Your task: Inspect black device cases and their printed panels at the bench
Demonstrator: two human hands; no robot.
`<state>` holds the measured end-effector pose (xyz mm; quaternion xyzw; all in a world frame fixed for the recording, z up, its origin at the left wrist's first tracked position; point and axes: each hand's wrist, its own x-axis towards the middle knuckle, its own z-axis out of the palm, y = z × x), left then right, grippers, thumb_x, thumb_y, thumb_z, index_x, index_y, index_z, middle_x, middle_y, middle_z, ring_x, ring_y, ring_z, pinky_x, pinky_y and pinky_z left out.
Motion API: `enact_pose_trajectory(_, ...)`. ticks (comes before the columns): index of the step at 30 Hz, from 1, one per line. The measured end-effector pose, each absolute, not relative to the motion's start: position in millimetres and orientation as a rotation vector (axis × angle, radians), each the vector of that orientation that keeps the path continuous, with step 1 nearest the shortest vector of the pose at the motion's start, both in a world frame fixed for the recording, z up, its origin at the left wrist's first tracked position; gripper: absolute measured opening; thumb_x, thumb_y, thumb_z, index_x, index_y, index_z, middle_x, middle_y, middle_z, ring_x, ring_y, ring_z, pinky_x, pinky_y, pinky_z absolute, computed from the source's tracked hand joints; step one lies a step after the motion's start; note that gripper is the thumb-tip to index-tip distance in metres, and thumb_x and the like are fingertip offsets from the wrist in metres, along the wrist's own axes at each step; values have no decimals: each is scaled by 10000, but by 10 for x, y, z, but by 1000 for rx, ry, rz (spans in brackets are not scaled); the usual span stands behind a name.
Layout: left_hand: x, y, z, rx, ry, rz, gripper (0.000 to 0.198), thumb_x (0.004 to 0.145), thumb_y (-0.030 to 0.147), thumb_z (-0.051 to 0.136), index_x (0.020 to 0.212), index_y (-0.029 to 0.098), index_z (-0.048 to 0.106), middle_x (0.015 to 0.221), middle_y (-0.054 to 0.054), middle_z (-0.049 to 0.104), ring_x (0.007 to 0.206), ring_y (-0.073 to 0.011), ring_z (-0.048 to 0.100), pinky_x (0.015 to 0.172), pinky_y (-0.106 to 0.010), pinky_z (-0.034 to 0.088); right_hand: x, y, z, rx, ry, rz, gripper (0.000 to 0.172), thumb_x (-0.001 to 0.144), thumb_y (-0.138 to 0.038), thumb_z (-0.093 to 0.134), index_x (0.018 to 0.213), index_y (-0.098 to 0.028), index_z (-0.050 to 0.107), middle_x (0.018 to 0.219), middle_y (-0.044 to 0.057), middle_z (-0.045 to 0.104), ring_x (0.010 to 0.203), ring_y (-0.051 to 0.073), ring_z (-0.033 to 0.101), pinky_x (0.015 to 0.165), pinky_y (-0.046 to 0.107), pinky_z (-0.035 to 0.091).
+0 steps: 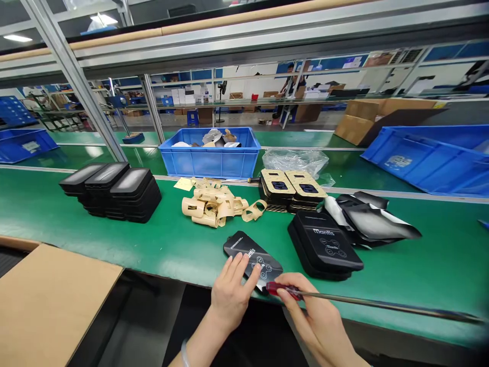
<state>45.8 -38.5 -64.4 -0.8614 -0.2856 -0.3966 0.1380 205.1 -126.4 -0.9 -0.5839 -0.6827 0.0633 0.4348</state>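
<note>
My left hand [231, 290] rests on a flat black case printed "Mantis" [252, 257], its fingers pressing the case's near edge on the green bench. My right hand [311, 318] grips a red-handled screwdriver [284, 290], whose long metal shaft runs off to the right above the bench. The red handle sits just beside the case's near corner. A larger black "Mantis" case [324, 244] lies to the right of my hands. Crumpled black-and-silver foil bags [367, 219] lie against it.
On the green workbench [420, 275] stand stacked black cases [122, 191], a heap of tan die-cut inserts [216, 204] and stacked tan-and-black trays [292, 186]. A blue plastic crate [210, 158] holds loose items behind them. A cardboard sheet [49, 306] lies at lower left.
</note>
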Motion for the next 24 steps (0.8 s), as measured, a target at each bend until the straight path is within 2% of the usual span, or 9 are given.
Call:
enact_pose_trajectory(3,456,-393,-633,-2496,-825,-1143,495,838,4,430,1217,216,667,1205,-131,716,1156,-276,659,924,-433,598,2063,-1272,-15,-1399,-1712,154,108,1007,-258,456,1076,-252,539,954,16,643,874,146,653,770,230,528)
enact_pose_trajectory(7,452,-392,-618,-2501,-829,-1130,501,844,8,427,1236,218,658,1215,-130,711,1168,-273,652,929,-427,596,2062,-1262,-54,-1428,-1759,191,95,1003,-247,460,1060,-255,535,926,11,635,815,148,650,726,239,531)
enact_pose_trajectory(12,445,-395,-613,-2506,-830,-1119,516,841,3,418,1249,219,650,1226,-127,705,1191,-266,637,946,-421,588,2075,-1279,-63,-1389,-1726,147,115,998,-224,462,1086,-252,529,962,29,643,886,163,656,780,252,535)
enact_pose_trajectory(17,448,-401,-612,-2506,-828,-1120,522,832,-3,428,1252,217,648,1220,-132,707,1183,-279,642,932,-432,595,2122,-1284,-66,-1465,-1762,183,97,1004,-238,449,1059,-255,528,933,17,633,824,153,652,729,245,527)
enact_pose_trajectory(22,451,-398,-612,-2511,-830,-1120,537,816,-11,424,1248,212,652,1219,-135,707,1177,-285,645,930,-437,595,2112,-1275,-62,-1394,-1732,122,111,1001,-238,454,1086,-249,526,976,28,645,904,161,663,795,244,531)
enact_pose_trajectory(24,450,-396,-616,-2514,-824,-1117,543,811,-10,423,1251,211,651,1222,-139,704,1177,-288,645,932,-442,593,2120,-1253,-74,-1406,-1777,108,105,1005,-252,444,1067,-246,529,947,26,654,855,161,674,754,244,538)
